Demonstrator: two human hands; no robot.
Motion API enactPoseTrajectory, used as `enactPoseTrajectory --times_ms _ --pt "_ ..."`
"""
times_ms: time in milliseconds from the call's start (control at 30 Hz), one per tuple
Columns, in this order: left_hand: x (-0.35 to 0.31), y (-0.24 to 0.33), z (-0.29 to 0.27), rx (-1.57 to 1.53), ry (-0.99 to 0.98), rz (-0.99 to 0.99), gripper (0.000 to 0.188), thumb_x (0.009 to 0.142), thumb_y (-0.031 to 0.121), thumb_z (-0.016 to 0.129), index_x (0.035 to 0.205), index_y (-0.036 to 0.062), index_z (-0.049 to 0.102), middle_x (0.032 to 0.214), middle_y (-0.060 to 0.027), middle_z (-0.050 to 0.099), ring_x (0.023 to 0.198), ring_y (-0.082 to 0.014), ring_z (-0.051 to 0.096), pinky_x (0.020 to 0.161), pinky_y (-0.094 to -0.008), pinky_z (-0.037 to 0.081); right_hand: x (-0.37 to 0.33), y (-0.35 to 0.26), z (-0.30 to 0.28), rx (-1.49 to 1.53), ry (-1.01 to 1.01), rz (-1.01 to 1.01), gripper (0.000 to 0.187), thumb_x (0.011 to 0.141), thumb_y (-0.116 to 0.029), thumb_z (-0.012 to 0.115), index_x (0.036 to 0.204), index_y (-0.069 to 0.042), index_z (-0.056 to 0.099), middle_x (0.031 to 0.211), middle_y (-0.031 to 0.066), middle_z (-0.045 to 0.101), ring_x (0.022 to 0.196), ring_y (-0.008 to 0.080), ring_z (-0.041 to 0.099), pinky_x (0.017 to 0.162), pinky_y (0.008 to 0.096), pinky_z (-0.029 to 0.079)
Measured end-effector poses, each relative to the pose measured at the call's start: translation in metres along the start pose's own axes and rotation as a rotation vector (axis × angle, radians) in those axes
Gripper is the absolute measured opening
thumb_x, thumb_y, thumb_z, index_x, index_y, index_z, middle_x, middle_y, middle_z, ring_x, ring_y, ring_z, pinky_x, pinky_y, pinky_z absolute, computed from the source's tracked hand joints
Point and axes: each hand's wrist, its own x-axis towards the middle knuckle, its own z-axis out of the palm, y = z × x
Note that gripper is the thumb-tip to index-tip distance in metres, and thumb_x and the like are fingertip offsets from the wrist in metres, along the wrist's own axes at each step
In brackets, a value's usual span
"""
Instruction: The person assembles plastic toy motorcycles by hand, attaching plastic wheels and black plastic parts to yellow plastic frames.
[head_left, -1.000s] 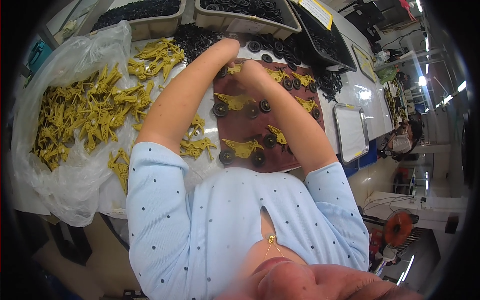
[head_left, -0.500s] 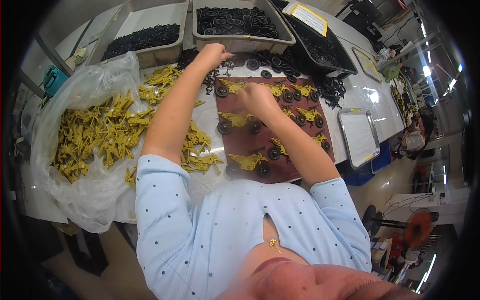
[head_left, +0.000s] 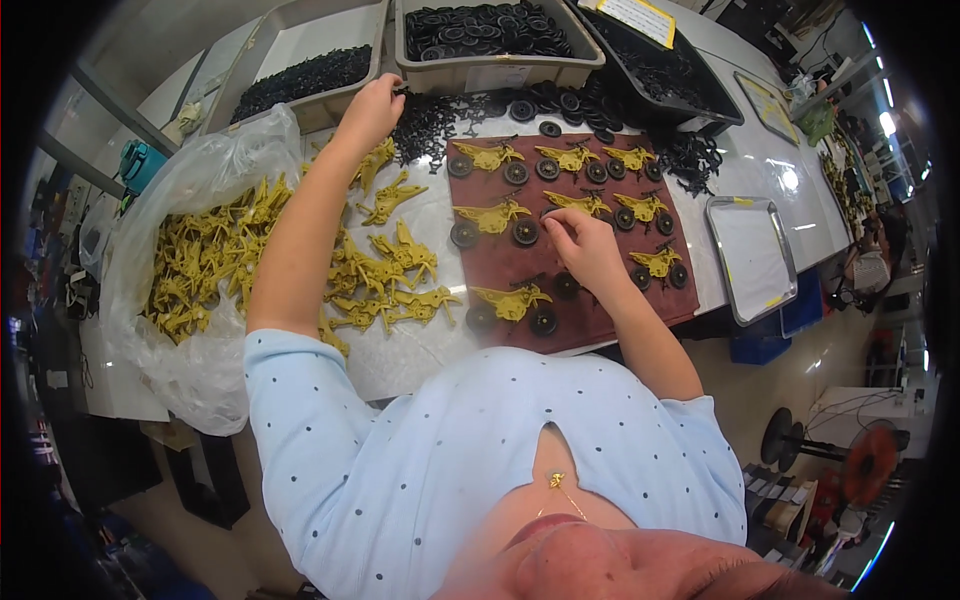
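My left hand [head_left: 373, 112] reaches to the back, its fingers bent together over small black plastic parts [head_left: 418, 135] by the bins. What it pinches, if anything, is too small to make out. Over the middle of a dark red mat [head_left: 575, 327], my right hand [head_left: 585, 248] has thumb and forefinger pressed together beside a yellow toy motorcycle [head_left: 585, 205], partly covered by the hand. Anything between those fingertips is unclear. Rows of toy motorcycles lie on the mat, each a yellow body with black wheels, such as one [head_left: 508, 300] at the front left.
A clear plastic bag [head_left: 130, 290] of yellow bodies [head_left: 215, 255] lies left, with loose bodies [head_left: 400, 255] beside it. Behind stand a bin of small black parts [head_left: 310, 82], a bin of wheels [head_left: 490, 30] and a black bin [head_left: 690, 100]. A metal tray [head_left: 752, 255] is at right.
My left hand has moved left, from near the mat's back edge to over the black parts. The right hand has come nearer and to the right, away from the back-row motorcycles.
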Motion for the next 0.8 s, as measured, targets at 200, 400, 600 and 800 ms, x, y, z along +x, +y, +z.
enactPoseTrajectory --times_ms 200,400,600,800 --pt "-0.076 0.064 -0.038 0.145 -0.551 -0.1 0.031 0.081 0.011 0.067 0.109 0.0026 0.057 0.09 -0.0145 0.063 0.084 -0.0314 0.062 0.076 -0.0382 0.049 -0.023 0.005 -0.011 0.094 -0.019 0.128 0.017 0.089 -0.014 0.06 0.098 0.0 0.065 0.08 0.013 0.067 0.065 0.0186 0.064 0.06 0.0295 0.049" --pt "-0.124 0.095 -0.063 0.212 -0.789 -0.018 0.044 0.07 0.008 0.077 0.111 0.01 0.061 0.111 -0.0119 0.058 0.112 -0.0301 0.052 0.094 -0.0391 0.044 -0.044 0.007 -0.02 0.121 -0.016 0.108 0.018 0.09 -0.014 0.06 0.098 0.001 0.064 0.081 0.013 0.067 0.065 0.0171 0.065 0.06 0.0281 0.05" --pt "-0.148 0.095 -0.043 0.192 -0.772 -0.001 0.042 0.068 0.008 0.077 0.107 0.0082 0.061 0.113 -0.0112 0.055 0.109 -0.0309 0.052 0.093 -0.038 0.044 -0.056 0.012 -0.02 0.128 -0.015 0.091 0.018 0.089 -0.014 0.06 0.097 0.001 0.064 0.083 0.0128 0.068 0.07 0.0181 0.068 0.062 0.0275 0.051" --pt "-0.151 0.094 -0.036 0.312 -0.621 0.042 0.034 0.066 0.013 0.074 0.096 0.0084 0.06 0.103 -0.0074 0.058 0.104 -0.0282 0.053 0.088 -0.0395 0.043 -0.062 0.006 -0.019 0.159 0.008 0.094 0.018 0.089 -0.014 0.06 0.097 0.001 0.065 0.082 0.0118 0.069 0.069 0.0165 0.068 0.062 0.0263 0.05"
